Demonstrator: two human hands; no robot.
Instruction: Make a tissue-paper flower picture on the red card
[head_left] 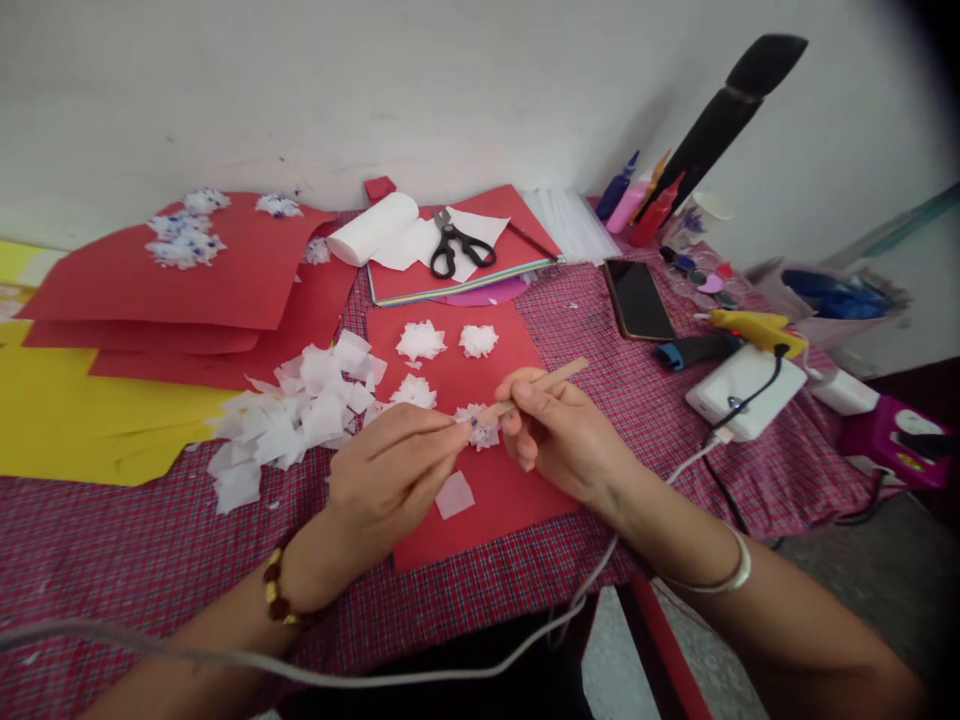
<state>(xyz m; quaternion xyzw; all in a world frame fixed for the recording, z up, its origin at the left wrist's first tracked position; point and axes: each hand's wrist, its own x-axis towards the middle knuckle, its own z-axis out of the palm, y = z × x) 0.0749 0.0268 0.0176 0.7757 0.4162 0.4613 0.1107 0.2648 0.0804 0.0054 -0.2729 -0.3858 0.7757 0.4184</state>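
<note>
My right hand (574, 435) grips a flat wooden craft stick (564, 373), its free end pointing up and right. The fingertips of my left hand (390, 470) are pinched together near the stick's lower end, beside a small blue spot; what they pinch is hard to make out. Both hands are above a red sheet (517, 490). Crumpled white paper tufts, including one tuft (420, 341) and another tuft (478, 341), sit on it. One tuft lies partly behind my fingers. A single white paper square (454, 495) rests near the sheet's front.
White paper squares (300, 405) are heaped left of the sheet. Behind are scissors (454, 245) and a paper roll (375, 228). Blue-flecked tufts (184, 238) top red sheets at left. A phone (637, 298), yellow glue gun (750, 328) and white cable (390, 682) are around me.
</note>
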